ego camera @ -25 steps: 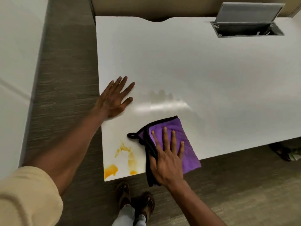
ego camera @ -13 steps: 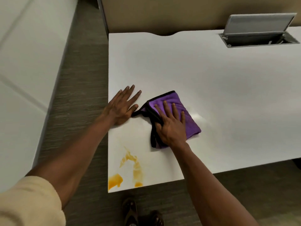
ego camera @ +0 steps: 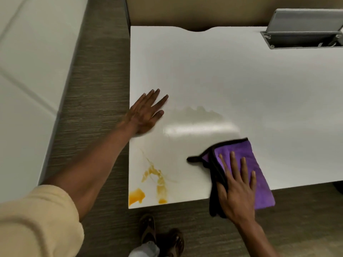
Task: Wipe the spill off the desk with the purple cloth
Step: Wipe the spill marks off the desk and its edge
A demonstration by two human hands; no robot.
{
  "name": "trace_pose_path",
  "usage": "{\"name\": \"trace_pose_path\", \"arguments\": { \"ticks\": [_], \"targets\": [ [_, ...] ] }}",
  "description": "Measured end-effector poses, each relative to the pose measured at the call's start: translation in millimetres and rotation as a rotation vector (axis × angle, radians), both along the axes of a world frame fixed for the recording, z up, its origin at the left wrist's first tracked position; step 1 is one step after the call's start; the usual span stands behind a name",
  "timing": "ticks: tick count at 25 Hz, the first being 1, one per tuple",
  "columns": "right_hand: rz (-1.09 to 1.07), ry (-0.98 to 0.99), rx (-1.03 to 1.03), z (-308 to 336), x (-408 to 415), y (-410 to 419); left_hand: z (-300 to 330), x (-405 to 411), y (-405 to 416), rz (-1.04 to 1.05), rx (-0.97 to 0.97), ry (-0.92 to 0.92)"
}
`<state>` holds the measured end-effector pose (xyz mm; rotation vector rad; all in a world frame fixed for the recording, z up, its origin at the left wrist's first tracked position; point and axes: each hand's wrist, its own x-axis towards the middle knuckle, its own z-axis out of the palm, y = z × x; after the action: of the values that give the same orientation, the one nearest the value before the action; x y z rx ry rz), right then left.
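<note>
While right hand (ego camera: 236,190) presses flat on purple cloth (ego camera: 258,175) | left hand (ego camera: 143,114) flat (desk (ego camera: 241,80)) | spill (ego camera: 154,184) unwiped

White desk (ego camera: 213,75) with cloth (ego camera: 239,154), spill (ego camera: 154,182)

Bare desk (ego camera: 241,80) lies open between purple cloth (ego camera: 239,154) and orange spill (ego camera: 156,179); only the left hand (ego camera: 144,114) rests farther back
</note>
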<state>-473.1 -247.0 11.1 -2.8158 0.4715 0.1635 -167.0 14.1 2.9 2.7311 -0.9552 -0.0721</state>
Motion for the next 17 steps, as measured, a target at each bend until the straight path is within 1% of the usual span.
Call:
{"name": "trace_pose_path", "arguments": {
  "ticks": [1,3,6,8,9,11,13,15,17],
  "targets": [
    [-0.016,0.020,0.006,-0.3,-10.5,4.9,0.0,-0.6,-0.1,0.005,-0.001,0.003],
    [-0.007,0.060,-0.034,0.3,2.3,5.0,1.2,-1.0,-0.6,0.007,-0.008,0.001],
    [0.012,0.083,-0.069,5.9,65.5,0.1,1.1,-1.0,-0.7,-0.004,-0.098,0.010],
    [-0.002,0.023,-0.026,3.8,112.8,7.4,-0.9,-1.6,0.2,0.013,-0.173,0.031],
    [0.028,-0.004,-0.017,2.1,134.7,17.5,-1.4,-2.0,0.3,0.033,-0.217,0.040],
    [0.137,-0.025,-0.028,-0.1,165.0,44.9,0.2,-3.6,-1.7,0.085,-0.314,0.053],
    [0.261,-0.030,-0.038,-2.3,170.9,66.1,2.6,-2.0,-2.4,0.126,-0.384,0.059],
    [0.453,-0.033,-0.040,-4.7,149.9,66.2,1.9,-0.4,0.1,0.130,-0.357,0.067],
    [0.623,-0.042,-0.034,-6.4,110.1,46.8,0.4,-1.3,1.4,0.091,-0.296,0.101]
  ]
}}
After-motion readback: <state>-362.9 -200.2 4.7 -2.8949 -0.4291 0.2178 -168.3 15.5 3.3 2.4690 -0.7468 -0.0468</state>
